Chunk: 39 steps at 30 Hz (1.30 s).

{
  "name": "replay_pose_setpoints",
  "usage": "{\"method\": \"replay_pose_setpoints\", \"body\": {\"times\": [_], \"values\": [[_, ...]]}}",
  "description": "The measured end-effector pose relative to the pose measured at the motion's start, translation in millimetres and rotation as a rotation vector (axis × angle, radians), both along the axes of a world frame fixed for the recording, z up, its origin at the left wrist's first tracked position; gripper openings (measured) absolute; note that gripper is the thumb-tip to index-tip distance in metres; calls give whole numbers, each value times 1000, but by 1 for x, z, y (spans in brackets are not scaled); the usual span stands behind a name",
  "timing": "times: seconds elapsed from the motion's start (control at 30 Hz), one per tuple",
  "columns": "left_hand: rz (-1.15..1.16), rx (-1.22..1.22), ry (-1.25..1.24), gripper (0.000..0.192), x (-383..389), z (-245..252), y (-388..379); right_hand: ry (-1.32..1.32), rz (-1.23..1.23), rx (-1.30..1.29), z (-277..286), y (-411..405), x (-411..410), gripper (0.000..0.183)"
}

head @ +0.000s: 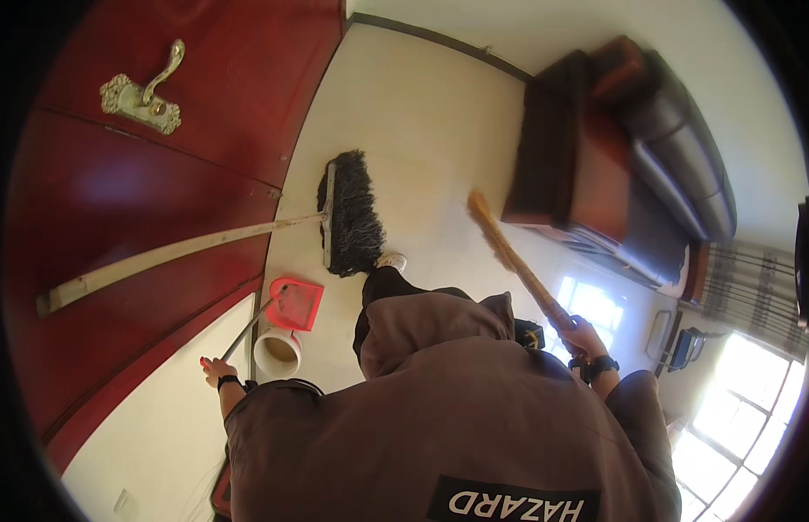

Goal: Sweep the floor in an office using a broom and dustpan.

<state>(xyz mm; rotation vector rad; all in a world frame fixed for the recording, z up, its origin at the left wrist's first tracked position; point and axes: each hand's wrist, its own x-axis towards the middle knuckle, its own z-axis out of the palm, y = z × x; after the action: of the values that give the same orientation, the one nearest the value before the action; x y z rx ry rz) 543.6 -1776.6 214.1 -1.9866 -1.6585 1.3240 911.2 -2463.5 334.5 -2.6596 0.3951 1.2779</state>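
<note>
My left hand (216, 370) is at the left, closed on the upper end of a long metal handle. That handle runs down to a red dustpan (301, 305), which is tilted near a white bin (277, 353). On the right, my right hand (582, 338) grips a straw broom (527, 277). Its slightly blurred bristle end points forward over the pale floor. Ahead of me lies a wide black mop head (353, 215) on the floor, with its long pale handle (182, 256) extending left across the red door. A shoe tip shows beside the mop head.
The red door (202, 169) with an ornate lever handle (150, 98) fills the left side. A dark leather sofa (672, 156) with a wooden base stands at the right. Beyond are curtains (744, 284) and a bright window (737, 411). A wall edges the floor ahead.
</note>
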Motion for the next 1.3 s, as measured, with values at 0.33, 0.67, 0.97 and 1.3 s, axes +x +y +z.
{"method": "replay_pose_setpoints", "body": {"times": [0.33,0.67,0.97,1.3], "values": [[-196,-309,289,41,-6,2,-25,10,323,-214,6,26,35,42],[-594,-394,-155,22,-25,-40,-50,-92,252,-149,-23,26,55,42],[-407,-453,-233,19,-12,-35,-140,-67,280,-62,-55,-6,117,43],[20,-504,-472,18,27,-41,-316,-56,409,93,-100,-14,279,40]]}}
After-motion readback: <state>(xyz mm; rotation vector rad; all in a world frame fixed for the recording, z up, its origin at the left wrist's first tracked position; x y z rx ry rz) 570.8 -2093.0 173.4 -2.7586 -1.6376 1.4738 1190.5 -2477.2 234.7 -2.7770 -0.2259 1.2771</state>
